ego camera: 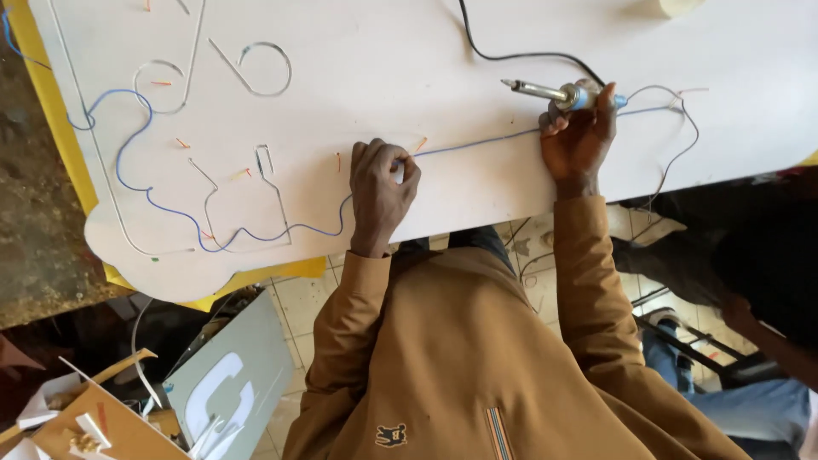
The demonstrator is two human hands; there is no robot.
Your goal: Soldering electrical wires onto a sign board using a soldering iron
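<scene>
A large white board lies in front of me, with thin metal strips bent into shapes on it. A blue wire runs across the board from the left side to the right. My left hand is closed, pinching this wire near the board's front edge. My right hand grips a soldering iron by its blue handle, metal tip pointing left, just above the wire. A black cable leads from the iron to the top edge.
Small orange bits lie scattered on the board. A yellow sheet sticks out beneath it at left. A grey panel with a white letter and cardboard scraps are on the tiled floor. Another person sits at right.
</scene>
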